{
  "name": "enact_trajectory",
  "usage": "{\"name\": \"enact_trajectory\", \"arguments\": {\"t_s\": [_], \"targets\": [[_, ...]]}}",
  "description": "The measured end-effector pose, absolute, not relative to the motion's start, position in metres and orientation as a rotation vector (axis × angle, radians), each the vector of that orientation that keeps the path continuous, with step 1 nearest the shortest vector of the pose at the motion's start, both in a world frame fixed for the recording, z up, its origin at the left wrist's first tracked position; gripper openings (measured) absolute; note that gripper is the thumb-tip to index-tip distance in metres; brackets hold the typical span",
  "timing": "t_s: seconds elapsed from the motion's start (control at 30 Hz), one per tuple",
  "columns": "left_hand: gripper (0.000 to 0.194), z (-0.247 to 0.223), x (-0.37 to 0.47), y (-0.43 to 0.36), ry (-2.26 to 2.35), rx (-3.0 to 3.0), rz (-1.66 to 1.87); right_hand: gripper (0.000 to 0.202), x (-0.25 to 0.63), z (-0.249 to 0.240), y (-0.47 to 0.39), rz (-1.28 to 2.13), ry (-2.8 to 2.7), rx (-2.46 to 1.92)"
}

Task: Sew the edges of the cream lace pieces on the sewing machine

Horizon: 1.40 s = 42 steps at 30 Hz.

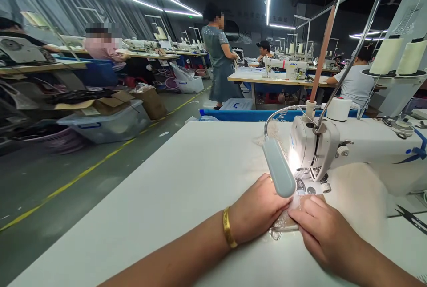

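Observation:
Under the needle area of a white sewing machine (pixel 367 140), a small piece of sheer lace fabric (pixel 283 221) lies on the machine bed. My left hand (pixel 255 209), with a gold bracelet (pixel 229 227) on its wrist, is curled at the fabric's left side. A grey-green lamp head (pixel 279 169) hides some of its fingers. On the near right side, my right hand (pixel 328 229) presses and pinches the fabric with its thumb and fingers close together. The presser foot (pixel 313 173) is just beyond both hands, brightly lit.
Black thread snips (pixel 413 219) lie at the right on the white table (pixel 160 198). Thread cones (pixel 387 55) stand behind the machine. More lace (pixel 273 131) rests beyond the lamp. Past the table are plastic bins (pixel 106 120), other sewing stations and several people, one standing (pixel 218 60).

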State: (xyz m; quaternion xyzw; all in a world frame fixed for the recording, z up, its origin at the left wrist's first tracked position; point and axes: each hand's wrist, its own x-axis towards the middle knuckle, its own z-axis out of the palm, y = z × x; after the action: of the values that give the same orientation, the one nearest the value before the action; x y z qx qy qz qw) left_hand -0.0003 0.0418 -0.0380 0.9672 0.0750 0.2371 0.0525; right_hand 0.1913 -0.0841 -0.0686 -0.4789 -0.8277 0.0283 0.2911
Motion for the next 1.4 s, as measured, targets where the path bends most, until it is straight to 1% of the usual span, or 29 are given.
{"name": "enact_trajectory", "arguments": {"t_s": [0.27, 0.47, 0.73, 0.97, 1.17, 1.4], "targets": [[0.027, -0.0338, 0.0021, 0.0425, 0.169, 2.926, 0.733, 0.033, 0.1909, -0.0654, -0.0842, 0.079, -2.211, -1.26], [0.02, -0.0348, 0.0039, 0.0426, 0.174, 2.947, 0.741, 0.033, 0.1903, -0.0643, -0.0839, 0.088, -2.213, -1.244], [0.023, -0.0387, 0.0014, 0.0456, 0.156, 2.929, 0.69, 0.037, 0.1913, -0.0645, -0.0831, 0.084, -2.205, -1.226], [0.026, -0.0364, 0.0032, 0.044, 0.128, 2.92, 0.766, 0.033, 0.1907, -0.0618, -0.0844, 0.102, -2.203, -1.245], [0.031, -0.0337, 0.0025, 0.0431, 0.183, 2.914, 0.728, 0.037, 0.1918, -0.0628, -0.0845, 0.105, -2.203, -1.22], [0.025, -0.0361, -0.0004, 0.0442, 0.185, 2.866, 0.689, 0.04, 0.1918, -0.0631, -0.0842, 0.098, -2.197, -1.212]]}}
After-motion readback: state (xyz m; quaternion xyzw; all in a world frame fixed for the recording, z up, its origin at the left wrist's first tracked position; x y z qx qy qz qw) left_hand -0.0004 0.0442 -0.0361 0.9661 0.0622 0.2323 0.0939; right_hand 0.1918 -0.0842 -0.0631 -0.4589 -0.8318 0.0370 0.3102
